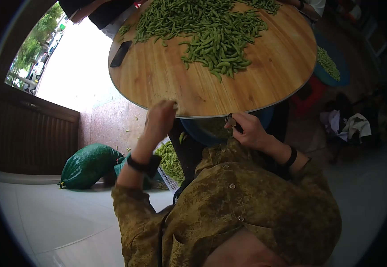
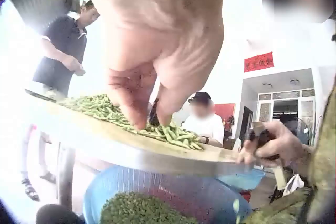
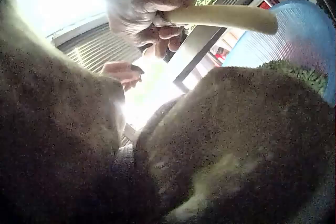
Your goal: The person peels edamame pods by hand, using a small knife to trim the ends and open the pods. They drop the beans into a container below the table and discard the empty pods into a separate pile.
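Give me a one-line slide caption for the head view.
Left hand at the edge of a round wooden table, right hand gripping a small dark object, green pods heaped beyond.

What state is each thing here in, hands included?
Round table: partly covered with pods
Green pods: heaped loosely
Left hand: fingers pointing down at the table's edge, grip unclear
Right hand: gripping a pale handle
White basket: holding pods
Blue basin: part-filled with small green pieces
Green sack: bulging, on the floor
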Demonstrator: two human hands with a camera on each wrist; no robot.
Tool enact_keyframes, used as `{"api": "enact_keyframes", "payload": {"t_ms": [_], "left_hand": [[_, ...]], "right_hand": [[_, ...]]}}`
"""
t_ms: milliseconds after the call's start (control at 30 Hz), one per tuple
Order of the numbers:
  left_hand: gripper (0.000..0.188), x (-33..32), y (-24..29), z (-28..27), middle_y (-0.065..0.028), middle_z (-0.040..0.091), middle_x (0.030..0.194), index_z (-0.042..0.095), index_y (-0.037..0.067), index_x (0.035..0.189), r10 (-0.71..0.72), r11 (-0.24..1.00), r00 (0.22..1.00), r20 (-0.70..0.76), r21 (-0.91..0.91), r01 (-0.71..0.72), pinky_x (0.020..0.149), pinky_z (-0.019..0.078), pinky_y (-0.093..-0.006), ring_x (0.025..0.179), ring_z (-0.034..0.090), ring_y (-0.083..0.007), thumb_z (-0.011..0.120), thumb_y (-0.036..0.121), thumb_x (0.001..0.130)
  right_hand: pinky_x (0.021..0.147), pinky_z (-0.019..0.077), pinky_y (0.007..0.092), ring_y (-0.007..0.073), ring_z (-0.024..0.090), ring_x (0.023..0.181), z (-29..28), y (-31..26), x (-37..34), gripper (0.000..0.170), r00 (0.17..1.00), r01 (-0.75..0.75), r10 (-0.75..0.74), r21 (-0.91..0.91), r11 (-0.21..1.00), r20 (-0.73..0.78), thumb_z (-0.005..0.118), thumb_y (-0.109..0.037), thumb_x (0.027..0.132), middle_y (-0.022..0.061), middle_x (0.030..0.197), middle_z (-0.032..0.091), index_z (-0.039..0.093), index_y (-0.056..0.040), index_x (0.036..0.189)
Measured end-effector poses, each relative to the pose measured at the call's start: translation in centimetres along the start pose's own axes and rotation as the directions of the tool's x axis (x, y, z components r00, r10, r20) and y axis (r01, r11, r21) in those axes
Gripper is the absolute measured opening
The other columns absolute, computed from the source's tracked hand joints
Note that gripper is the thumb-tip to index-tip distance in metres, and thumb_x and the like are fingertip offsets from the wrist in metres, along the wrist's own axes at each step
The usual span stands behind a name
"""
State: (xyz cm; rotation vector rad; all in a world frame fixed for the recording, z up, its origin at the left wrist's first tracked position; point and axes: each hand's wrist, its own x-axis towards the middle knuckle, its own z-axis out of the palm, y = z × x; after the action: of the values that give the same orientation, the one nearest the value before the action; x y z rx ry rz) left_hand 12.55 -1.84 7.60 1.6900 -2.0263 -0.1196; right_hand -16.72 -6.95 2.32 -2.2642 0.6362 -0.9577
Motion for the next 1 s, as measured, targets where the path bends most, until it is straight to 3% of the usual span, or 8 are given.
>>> {"api": "enact_keyframes", "payload": {"t_ms": [67,133,167,233,433,733,867,1000], "left_hand": [[0.014,5.3,-1.5,1.0,-0.0193,0.057,0.083,0.062,0.004,0.094,0.075,0.997,0.996,-0.052,0.005,-0.075,0.066,0.0474,-0.0449,0.078,0.058,-0.0403,0.057,0.005,0.081],[0.021,10.6,-3.9,3.1,-0.0195,0.058,0.086,0.063,0.006,0.099,0.120,0.992,0.990,-0.076,0.053,-0.116,0.069,0.0479,-0.0460,0.080,0.058,-0.0416,0.055,0.003,0.079],[0.025,12.8,-5.1,4.2,-0.0195,0.058,0.087,0.063,0.006,0.101,0.101,0.993,0.991,-0.086,0.073,-0.095,0.070,0.0479,-0.0462,0.081,0.058,-0.0417,0.054,0.002,0.079],[0.024,15.6,-6.9,5.9,-0.0195,0.059,0.090,0.063,0.005,0.097,0.133,0.988,0.983,-0.130,0.096,-0.122,0.073,0.0472,-0.0475,0.085,0.058,-0.0418,0.053,-0.001,0.077],[0.016,15.5,-8.0,7.3,-0.0178,0.063,0.090,0.065,0.002,0.090,0.134,0.986,0.980,-0.149,0.122,-0.117,0.072,0.0489,-0.0427,0.085,0.061,-0.0385,0.058,0.004,0.076],[0.020,10.5,-3.7,6.5,-0.0155,0.065,0.075,0.061,0.001,0.085,-0.186,0.910,0.973,-0.135,-0.397,0.119,0.063,0.0487,-0.0360,0.072,0.065,-0.0277,0.070,0.013,0.073],[0.021,9.6,-2.1,7.5,-0.0119,0.064,0.072,0.063,0.001,0.086,-0.240,0.894,0.964,-0.117,-0.413,0.173,0.061,0.0481,-0.0329,0.067,0.064,-0.0205,0.072,0.014,0.073],[0.015,7.4,2.6,7.0,-0.0028,0.063,0.070,0.062,0.002,0.084,-0.279,0.615,0.960,0.021,-0.764,0.195,0.057,0.0450,-0.0270,0.063,0.057,-0.0098,0.072,0.009,0.076]], "right_hand": [[0.055,0.0450,0.0282,0.0173,0.061,0.062,-0.1,-0.5,0.5,0.012,0.999,0.020,-0.018,0.049,0.999,-0.028,0.061,0.001,0.081,0.0098,0.073,0.060,0.057,0.0020,0.092],[0.053,0.0474,0.0302,0.0192,0.061,0.059,-0.8,-2.0,0.9,0.012,0.868,-0.474,0.458,0.597,0.647,0.192,0.058,-0.005,0.085,0.0089,0.072,0.061,0.053,0.0015,0.094],[0.053,0.0474,0.0302,0.0192,0.061,0.059,-1.2,-2.3,1.0,0.012,0.866,-0.481,0.459,0.587,0.651,0.200,0.058,-0.005,0.085,0.0089,0.072,0.061,0.053,0.0015,0.094],[0.048,0.0439,0.0247,0.0119,0.058,0.056,-1.6,-2.5,0.9,0.012,0.756,-0.608,0.503,0.734,0.304,0.418,0.054,-0.009,0.091,0.0055,0.071,0.059,0.052,0.0010,0.098],[0.044,0.0342,0.0223,0.0084,0.042,0.051,0.0,-2.1,-1.2,0.019,0.661,-0.671,0.459,0.742,0.007,0.594,0.048,-0.013,0.095,0.0028,0.070,0.047,0.047,-0.0003,0.109],[0.043,0.0341,0.0221,0.0075,0.042,0.052,-0.8,-1.9,1.4,0.028,0.806,-0.531,0.419,0.825,0.196,0.419,0.042,-0.017,0.098,0.0028,0.077,0.048,0.044,-0.0018,0.121],[0.042,0.0344,0.0218,0.0075,0.042,0.051,-1.0,-0.5,2.6,0.036,0.837,-0.448,0.446,0.865,0.226,0.317,0.038,-0.014,0.099,0.0035,0.080,0.051,0.040,0.0000,0.132],[0.042,0.0348,0.0211,0.0078,0.042,0.053,-1.4,-0.3,3.3,0.039,0.826,-0.442,0.469,0.876,0.193,0.313,0.039,-0.015,0.099,0.0040,0.082,0.051,0.038,-0.0018,0.136]]}}
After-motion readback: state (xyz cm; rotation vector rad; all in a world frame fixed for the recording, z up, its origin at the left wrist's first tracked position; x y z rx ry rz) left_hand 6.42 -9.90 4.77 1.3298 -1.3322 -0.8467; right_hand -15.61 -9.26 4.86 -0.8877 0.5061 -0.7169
